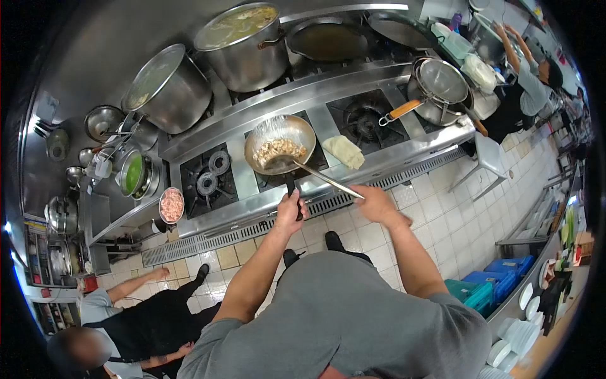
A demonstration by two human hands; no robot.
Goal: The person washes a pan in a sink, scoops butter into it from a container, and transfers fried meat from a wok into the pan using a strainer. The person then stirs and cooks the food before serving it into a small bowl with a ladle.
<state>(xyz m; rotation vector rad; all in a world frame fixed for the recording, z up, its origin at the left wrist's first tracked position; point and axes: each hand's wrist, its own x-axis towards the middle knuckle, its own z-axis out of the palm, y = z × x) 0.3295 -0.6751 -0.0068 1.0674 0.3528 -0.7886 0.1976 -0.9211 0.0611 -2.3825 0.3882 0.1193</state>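
Observation:
My left hand (290, 213) is wrapped round the dark handle of a wok (299, 126), which sits over a front burner of the range. Inside the wok lie small browned pieces of food (271, 150), perhaps meat. A long-handled metal ladle (328, 179) is gripped near its end by my right hand (377, 205). Its bowl rests low in the wok, among or against the food. Just right of the wok, a folded pale cloth (343, 152) lies on the steel range edge.
Two tall stockpots (243, 60) and a wide dark pan (327, 39) stand behind. A strainer (443, 81) tops a pot at right. A bowl of pink raw meat (171, 206) and a green-filled container (132, 174) are left. One co-worker (145, 325) is close left, another (530, 88) far right.

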